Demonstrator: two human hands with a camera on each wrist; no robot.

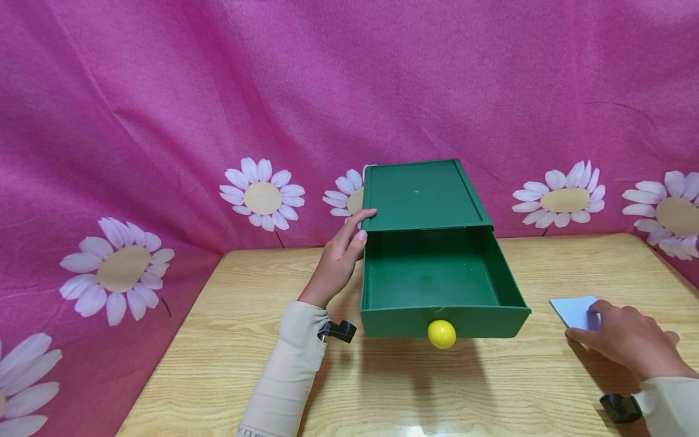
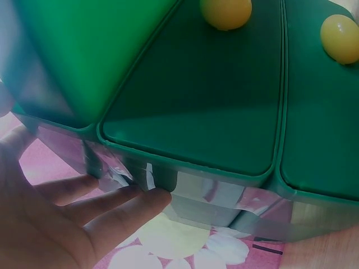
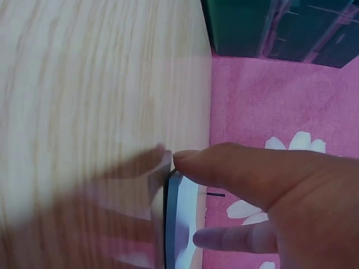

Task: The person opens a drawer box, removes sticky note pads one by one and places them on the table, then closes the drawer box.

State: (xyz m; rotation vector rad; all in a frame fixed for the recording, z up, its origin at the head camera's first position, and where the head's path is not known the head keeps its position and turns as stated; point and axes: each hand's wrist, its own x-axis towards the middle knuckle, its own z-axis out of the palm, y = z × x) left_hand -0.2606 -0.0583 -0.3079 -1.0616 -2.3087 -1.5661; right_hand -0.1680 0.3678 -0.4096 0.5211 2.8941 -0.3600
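A green drawer cabinet [image 1: 423,194] stands on the table, its top drawer [image 1: 445,322] pulled out toward me. The drawer's green floor shows, and a round yellow knob [image 1: 442,334] sits on its front. My left hand [image 1: 337,261] rests against the cabinet's left side, the index fingertip at the top edge; in the left wrist view its fingers lie extended along the side wall. Over on the right, my right hand [image 1: 636,337] holds a flat light-blue pad [image 1: 573,311] between thumb and fingers. In the right wrist view the pad [image 3: 182,224] lies at the table surface.
Lower drawers with yellow knobs [image 2: 227,12] show in the left wrist view, below the pulled-out one. A pink cloth [image 1: 306,79] with white daisies hangs behind and to the left of the wooden table [image 1: 218,364]. Small black devices [image 1: 341,331] sit at both wrists.
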